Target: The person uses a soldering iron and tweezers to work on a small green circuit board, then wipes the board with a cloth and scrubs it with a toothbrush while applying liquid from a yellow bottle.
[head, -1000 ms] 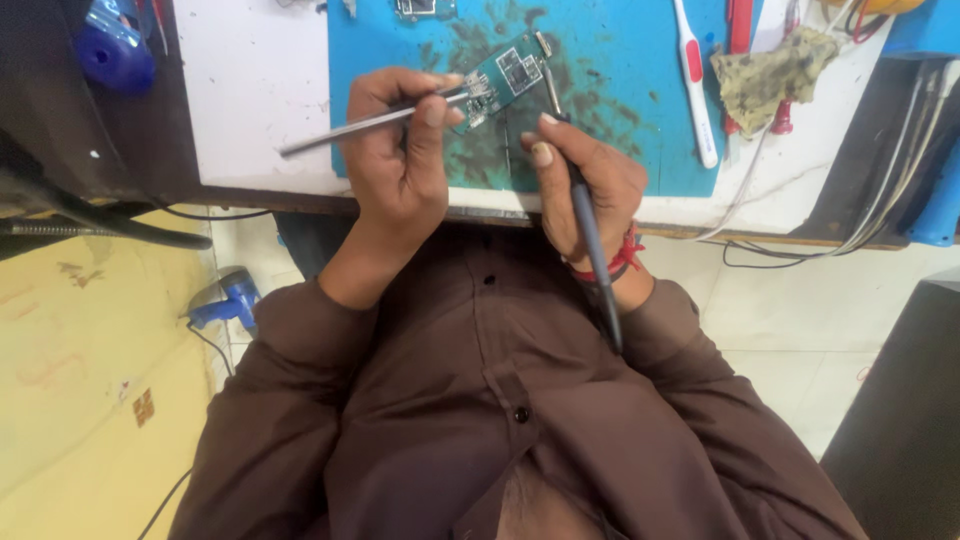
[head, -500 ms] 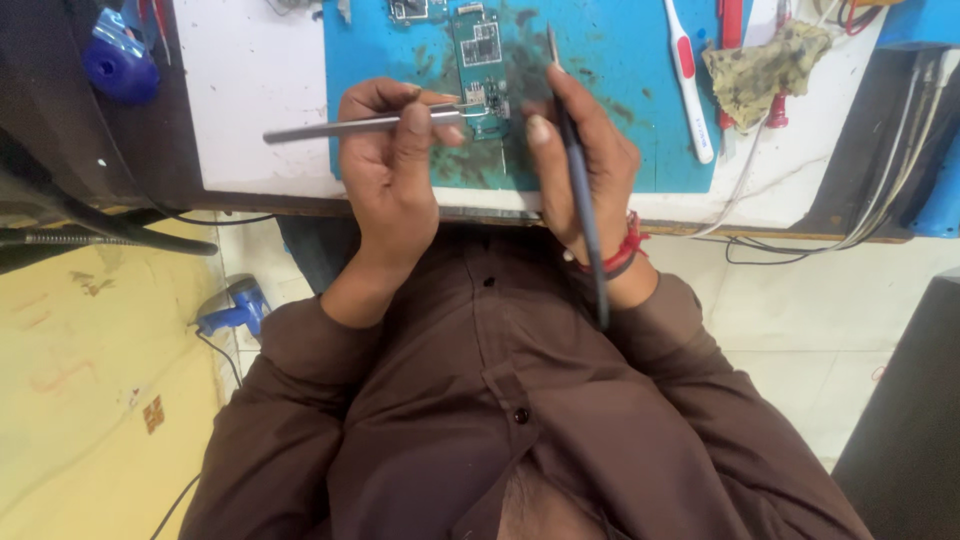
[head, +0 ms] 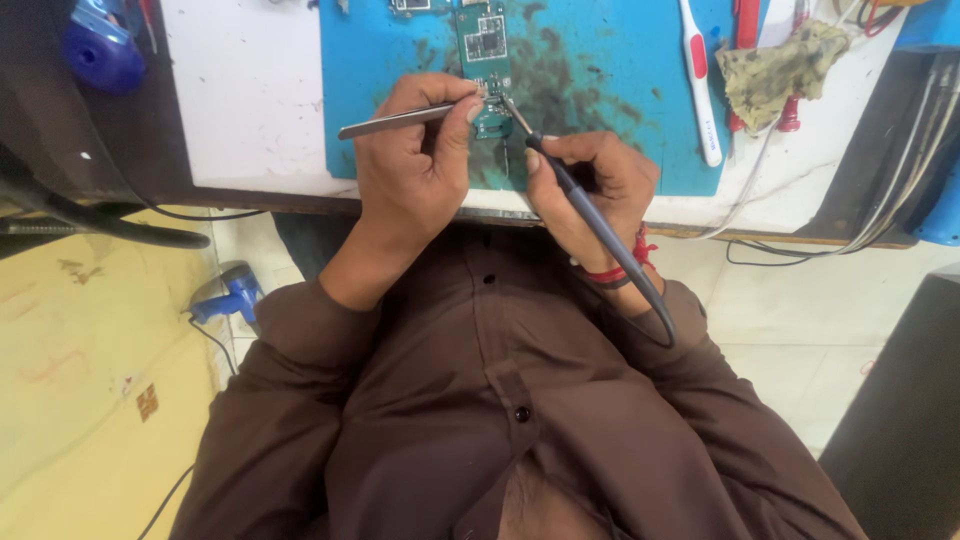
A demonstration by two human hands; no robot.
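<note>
Seen from above, a person in a brown shirt (head: 500, 400) works at a bench edge, both hands raised over a blue mat (head: 620, 90). Nearest, the right hand (head: 590, 190), red thread at the wrist, is closed in a pen grip round a soldering iron (head: 590, 215); its dark handle runs back diagonally past the wrist, cable trailing, w/ the tip pointing up and left, away from the body. Beside it, the left hand (head: 415, 170) pinches metal tweezers (head: 400, 118) btwn thumb and forefinger, the other fingers curled under; the tweezers lie nearly level, free end sticking out left, points aimed right. Both tools meet just beyond the fingertips at the lower end of a small green circuit board (head: 485, 60), which lies on the mat w/ its long axis running straight away from the person. The tweezer fingers sit closest to the board, touching or all but touching its near end; the iron hand stays a little back, only the tip reaching it. Farther right of the right-hand fingers: a white toothbrush (head: 697, 80) and a crumpled rag (head: 780, 70).
</note>
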